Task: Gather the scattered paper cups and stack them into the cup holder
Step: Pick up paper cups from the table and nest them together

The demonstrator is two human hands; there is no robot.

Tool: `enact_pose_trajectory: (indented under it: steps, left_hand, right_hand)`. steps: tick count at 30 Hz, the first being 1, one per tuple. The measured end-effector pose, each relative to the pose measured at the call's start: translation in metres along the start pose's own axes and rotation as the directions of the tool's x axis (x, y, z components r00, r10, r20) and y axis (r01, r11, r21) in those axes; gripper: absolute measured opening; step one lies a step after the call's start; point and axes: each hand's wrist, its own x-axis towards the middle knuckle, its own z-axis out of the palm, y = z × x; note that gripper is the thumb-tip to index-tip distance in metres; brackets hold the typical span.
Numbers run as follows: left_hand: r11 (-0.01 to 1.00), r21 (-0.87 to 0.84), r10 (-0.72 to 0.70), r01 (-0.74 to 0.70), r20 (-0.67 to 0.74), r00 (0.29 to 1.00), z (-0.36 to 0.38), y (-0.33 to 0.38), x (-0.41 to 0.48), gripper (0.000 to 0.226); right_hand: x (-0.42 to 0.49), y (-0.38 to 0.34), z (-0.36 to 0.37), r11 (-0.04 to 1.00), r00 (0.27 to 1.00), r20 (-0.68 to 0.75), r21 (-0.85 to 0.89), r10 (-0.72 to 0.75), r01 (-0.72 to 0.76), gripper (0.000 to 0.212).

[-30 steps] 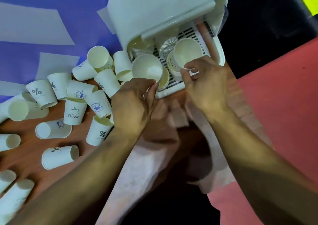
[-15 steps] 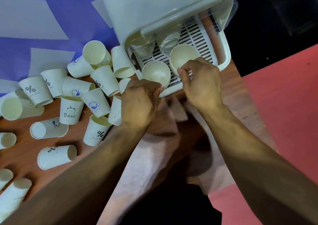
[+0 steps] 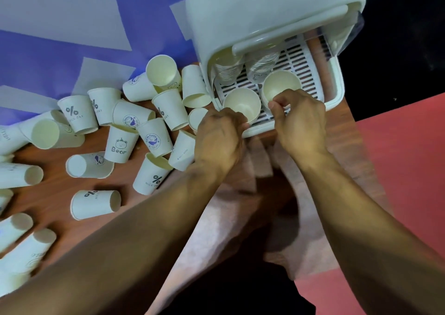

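A white cup holder (image 3: 265,18) with a slatted tray (image 3: 303,59) stands at the table's far right. Two stacks of cups (image 3: 262,62) lean at its back. My left hand (image 3: 219,136) grips the near rim of an upright paper cup (image 3: 242,103) on the tray's front left. My right hand (image 3: 298,119) pinches the near rim of a second upright cup (image 3: 280,85) beside it. Several loose paper cups (image 3: 121,143) lie and stand scattered on the wooden table (image 3: 48,194) to the left.
A pinkish cloth (image 3: 231,221) hangs over the table edge under my forearms. A purple wall with pale patches (image 3: 62,47) rises behind the cups. Red floor (image 3: 404,170) lies to the right, dark space beyond the holder.
Both hands have lowered their cups onto the slatted tray, from held above it to standing upright on it. The view has shifted so the holder sits further right.
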Motion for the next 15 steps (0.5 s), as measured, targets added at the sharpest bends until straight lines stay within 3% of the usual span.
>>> enact_pose_trajectory:
  steps: [6,11,15]
  left_hand:
    - [0.993,-0.118,0.002,-0.018,-0.134,0.991,-0.022,-0.004,-0.023,0.048]
    - [0.988,-0.148,-0.087,0.049,-0.268,0.959,-0.068,-0.021,-0.056,0.043]
    - [0.98,-0.133,-0.186,0.145,-0.377,0.907,-0.11,-0.058,-0.099,0.041]
  right_hand:
    - [-0.011,-0.031,-0.017,0.999,0.994,-0.099,0.005,-0.042,0.043,0.024]
    - [-0.031,-0.085,-0.021,0.99,0.991,-0.038,0.048,-0.128,0.13,0.02]
    - [-0.05,-0.143,-0.01,0.955,0.959,0.017,0.098,-0.283,0.281,0.022]
